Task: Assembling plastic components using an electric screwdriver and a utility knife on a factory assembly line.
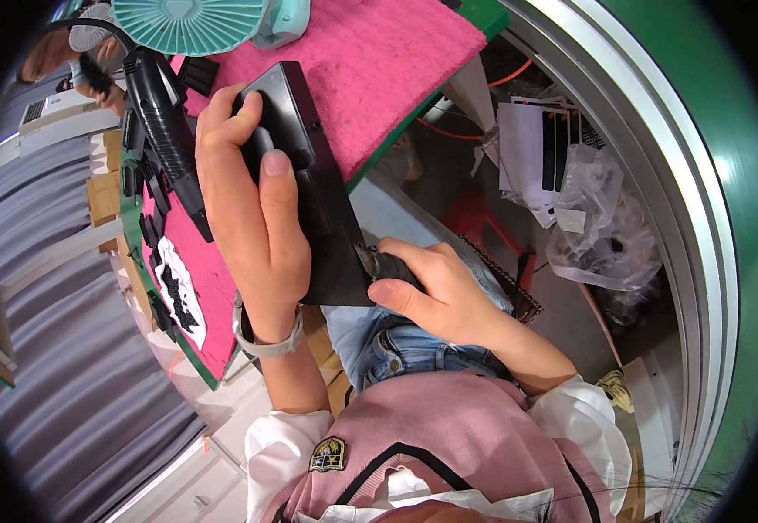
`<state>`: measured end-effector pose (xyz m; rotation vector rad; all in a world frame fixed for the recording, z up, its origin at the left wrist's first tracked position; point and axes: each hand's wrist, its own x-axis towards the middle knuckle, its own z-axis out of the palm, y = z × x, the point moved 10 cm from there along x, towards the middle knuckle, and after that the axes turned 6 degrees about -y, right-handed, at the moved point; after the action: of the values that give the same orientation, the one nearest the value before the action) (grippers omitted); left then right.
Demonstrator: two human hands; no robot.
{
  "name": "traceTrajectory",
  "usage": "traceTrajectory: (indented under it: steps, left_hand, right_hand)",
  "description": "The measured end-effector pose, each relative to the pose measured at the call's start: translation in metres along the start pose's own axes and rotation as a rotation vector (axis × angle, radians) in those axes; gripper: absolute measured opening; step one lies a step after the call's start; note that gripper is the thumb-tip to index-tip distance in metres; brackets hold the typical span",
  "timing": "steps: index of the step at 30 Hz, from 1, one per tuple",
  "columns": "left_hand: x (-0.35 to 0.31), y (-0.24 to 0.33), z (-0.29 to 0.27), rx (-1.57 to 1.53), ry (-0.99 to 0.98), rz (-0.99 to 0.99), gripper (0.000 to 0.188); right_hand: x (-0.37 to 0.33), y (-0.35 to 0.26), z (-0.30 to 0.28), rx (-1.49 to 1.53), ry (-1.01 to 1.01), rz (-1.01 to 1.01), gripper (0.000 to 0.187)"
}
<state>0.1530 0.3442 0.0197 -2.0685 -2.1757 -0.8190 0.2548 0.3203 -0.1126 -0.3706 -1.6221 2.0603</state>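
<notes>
In the head view, a bright pink fuzzy cloth [405,65] covers the table [385,142], whose green edge runs beside the person's lap. On it stand a pale turquoise fan [189,24] and a thick black hand tool [163,131] with a cord (its narrow end points down toward the wrist), and farther left lies a white sheet [198,296] bearing black bits. Grey curtains [74,305] hang along the left side of the room, near some cardboard boxes [103,200]. To the right, papers [523,161] and a clear plastic bag [597,240] sit low, inside a curved silver rail [712,218] (probably bent by the lens) with green beyond.

The black box [322,200] is in front of the person, partly above the jeans [357,336]. The left hand [253,200] grasps it, fingers bent over its far side; the right hand's [449,292] fingers pinch a small dark tool [392,270] at the box's right edge.

As for labels, an embroidered crest [328,454] is sewn on the pink vest [449,418]; any lettering on it is too small to tell.
</notes>
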Motion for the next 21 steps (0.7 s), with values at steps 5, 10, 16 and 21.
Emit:
traceTrajectory:
  steps: [5, 10, 16, 21]
  left_hand:
    - [0.0, -0.001, 0.002, -0.003, 0.007, -0.02, 0.034]
    - [-0.003, -0.003, -0.001, 0.015, 0.006, -0.02, 0.034]
    - [0.0, -0.003, 0.002, 0.002, -0.051, 0.0, 0.035]
    - [0.0, -0.004, 0.002, 0.049, -0.058, 0.005, 0.036]
  right_hand:
    - [-0.001, 0.005, 0.001, 0.121, 0.012, 0.054, 0.051]
    - [-0.004, 0.014, 0.014, 0.368, -0.073, 0.187, 0.043]
    - [0.003, 0.006, 0.011, 0.265, -0.051, 0.047, 0.045]
    - [0.008, 0.002, 0.005, 0.21, -0.032, 0.019, 0.046]
